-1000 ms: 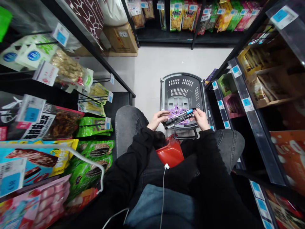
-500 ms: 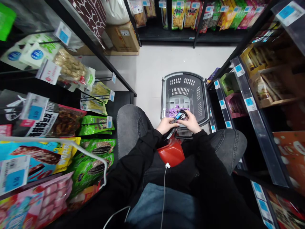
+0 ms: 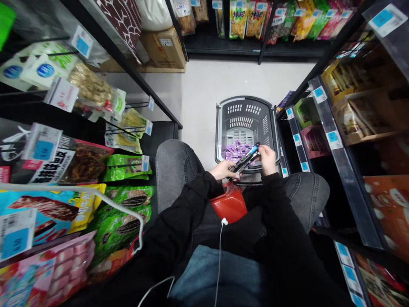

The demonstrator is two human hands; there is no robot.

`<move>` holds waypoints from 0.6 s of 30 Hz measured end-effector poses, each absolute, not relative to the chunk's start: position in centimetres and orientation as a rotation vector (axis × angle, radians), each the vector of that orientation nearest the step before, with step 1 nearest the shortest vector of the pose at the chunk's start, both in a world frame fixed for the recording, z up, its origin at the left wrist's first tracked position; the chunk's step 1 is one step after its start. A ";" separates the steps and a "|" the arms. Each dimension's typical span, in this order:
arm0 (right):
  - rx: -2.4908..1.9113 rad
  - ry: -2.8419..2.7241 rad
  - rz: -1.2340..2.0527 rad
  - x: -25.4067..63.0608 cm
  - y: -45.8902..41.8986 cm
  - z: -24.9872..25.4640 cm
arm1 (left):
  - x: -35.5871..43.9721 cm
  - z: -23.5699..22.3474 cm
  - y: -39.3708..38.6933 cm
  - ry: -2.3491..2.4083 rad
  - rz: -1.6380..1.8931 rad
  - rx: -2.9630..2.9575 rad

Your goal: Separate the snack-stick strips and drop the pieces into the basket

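Observation:
I am crouched in a shop aisle over a grey shopping basket [image 3: 246, 111] that stands on the floor. Both my hands hold a long dark snack packet [image 3: 246, 157] with a blue end, tilted up to the right. My left hand [image 3: 223, 170] grips its lower end and my right hand [image 3: 267, 158] grips its upper end. Several purple packets [image 3: 235, 149] lie in the basket's bottom, just beyond the held packet. A red object [image 3: 229, 204] sits between my knees below my hands.
Hanging snack bags [image 3: 124, 168] and price tags fill the left rack. Shelves with boxes [image 3: 351, 115] line the right side. A cardboard box [image 3: 164, 49] stands at the aisle's far end. A white cable [image 3: 219, 256] runs down my lap.
The packet was held level, then turned end-on with my hands close together. Now my hands have parted again and the packet lies slanted up to the right.

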State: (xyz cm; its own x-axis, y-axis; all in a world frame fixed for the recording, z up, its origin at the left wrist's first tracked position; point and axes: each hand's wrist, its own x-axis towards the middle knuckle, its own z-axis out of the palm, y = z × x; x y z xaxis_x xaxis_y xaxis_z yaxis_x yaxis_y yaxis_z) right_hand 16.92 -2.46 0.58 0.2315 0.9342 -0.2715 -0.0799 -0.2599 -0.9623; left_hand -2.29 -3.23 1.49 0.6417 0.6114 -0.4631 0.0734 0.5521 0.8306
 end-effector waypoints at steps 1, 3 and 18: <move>-1.486 -0.809 1.169 17.4 -2.3 0.6 | -2.4 1.6 -3.2 0.854 0.340 0.900; -1.493 -0.746 1.058 18.3 -2.2 0.9 | -2.4 1.8 -2.9 0.909 0.362 0.797; -1.427 -0.724 1.210 18.8 -2.3 1.9 | -3.2 2.4 -1.7 1.142 0.977 0.640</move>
